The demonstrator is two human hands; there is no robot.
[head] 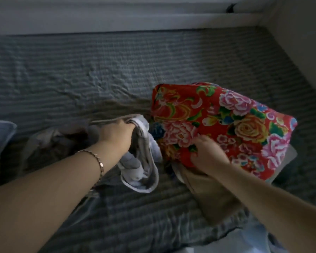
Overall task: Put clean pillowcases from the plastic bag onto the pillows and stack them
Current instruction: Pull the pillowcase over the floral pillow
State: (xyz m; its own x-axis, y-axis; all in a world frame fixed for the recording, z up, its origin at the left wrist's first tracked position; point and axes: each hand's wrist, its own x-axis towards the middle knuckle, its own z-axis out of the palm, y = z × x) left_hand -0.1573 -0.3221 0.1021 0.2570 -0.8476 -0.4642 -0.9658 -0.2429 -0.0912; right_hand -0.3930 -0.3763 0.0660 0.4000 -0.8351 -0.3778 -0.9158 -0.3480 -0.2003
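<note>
A blue pillow lies at the left edge of the bed. Next to it the left hand, a bracelet on its wrist, is clenched round a bunched grey and white pillowcase that hangs above the striped cover. Just right of that, the right hand grasps the near edge of a red flowered pillow toward the bed's right side, with beige cloth beneath it.

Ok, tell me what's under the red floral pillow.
A tan cloth sticks out from beneath the red floral pillow by the right hand, and something pale shows at its right edge. The rest underneath is covered.
</note>
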